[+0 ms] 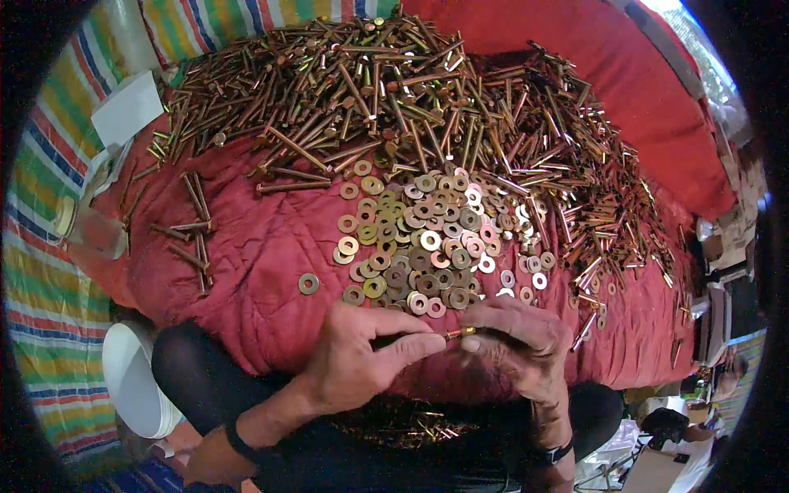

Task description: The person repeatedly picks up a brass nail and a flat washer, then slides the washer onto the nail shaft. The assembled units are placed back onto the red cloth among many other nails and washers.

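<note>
Close to my lap, both hands meet over a short length of reddish threaded bolt (pixel 452 334). My left hand (pixel 357 353) is closed, pinching the bolt between thumb and forefinger; most of the shank is hidden by the fingers. At its right end my right hand (pixel 526 341) pinches a small gold-coloured piece (pixel 468 330), too small to tell whether it is a nut or a sleeve. Just beyond the fingertips spreads a heap of flat metal washers (pixel 420 260). One washer (pixel 308 283) lies apart on the red quilted cloth (pixel 263 246).
A large mound of bolts (pixel 353 94) curves across the back and right. Several loose bolts (pixel 193 238) lie at the left, near a clear jar (pixel 99 230) and white card (pixel 127 111). A white bucket (pixel 136 382) stands beside my left knee. More metal pieces (pixel 427 427) lie between my legs.
</note>
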A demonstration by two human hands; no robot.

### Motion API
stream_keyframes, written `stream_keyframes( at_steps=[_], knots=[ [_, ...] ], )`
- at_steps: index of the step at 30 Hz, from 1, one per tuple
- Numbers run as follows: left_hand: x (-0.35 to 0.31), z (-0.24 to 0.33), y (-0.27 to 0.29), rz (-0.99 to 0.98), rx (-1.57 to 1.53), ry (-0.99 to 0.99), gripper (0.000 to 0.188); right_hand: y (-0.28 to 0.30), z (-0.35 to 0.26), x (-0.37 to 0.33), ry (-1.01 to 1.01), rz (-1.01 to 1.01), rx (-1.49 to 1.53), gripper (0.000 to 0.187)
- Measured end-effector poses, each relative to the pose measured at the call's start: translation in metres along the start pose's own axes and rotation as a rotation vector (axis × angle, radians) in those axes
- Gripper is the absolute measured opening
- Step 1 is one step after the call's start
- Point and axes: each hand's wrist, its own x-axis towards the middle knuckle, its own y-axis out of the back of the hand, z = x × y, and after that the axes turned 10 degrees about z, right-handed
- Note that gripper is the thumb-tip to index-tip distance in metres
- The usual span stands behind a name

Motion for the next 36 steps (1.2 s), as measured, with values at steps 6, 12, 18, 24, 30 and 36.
stream_keyframes(
  at_steps=[6, 12, 18, 24, 30, 36],
  knots=[
    [0.003, -0.004, 0.018, -0.245, -0.548, 0.83, 0.023, -0.003, -0.008, -0.008, 0.207, -0.003, -0.156, 0.029],
    [-0.003, 0.001, 0.006, -0.118, -0.096, 0.098, 0.016, -0.002, -0.014, -0.009, 0.093, -0.032, -0.201, 0.02],
    [-0.005, 0.007, 0.002, -0.067, 0.116, -0.166, 0.011, -0.006, -0.009, -0.016, -0.21, -0.006, -0.151, 0.027],
    [-0.004, 0.006, 0.004, -0.091, -0.095, 0.138, 0.014, -0.001, -0.01, -0.009, -0.341, 0.102, 0.058, 0.054],
    [-0.002, 0.005, 0.008, -0.122, -0.15, 0.246, 0.017, -0.002, -0.012, -0.001, 0.035, 0.079, -0.122, 0.037],
    [-0.003, 0.007, 0.005, -0.166, -0.151, 0.254, 0.017, -0.001, -0.008, -0.013, 0.033, -0.008, -0.284, 0.021]
  ],
)
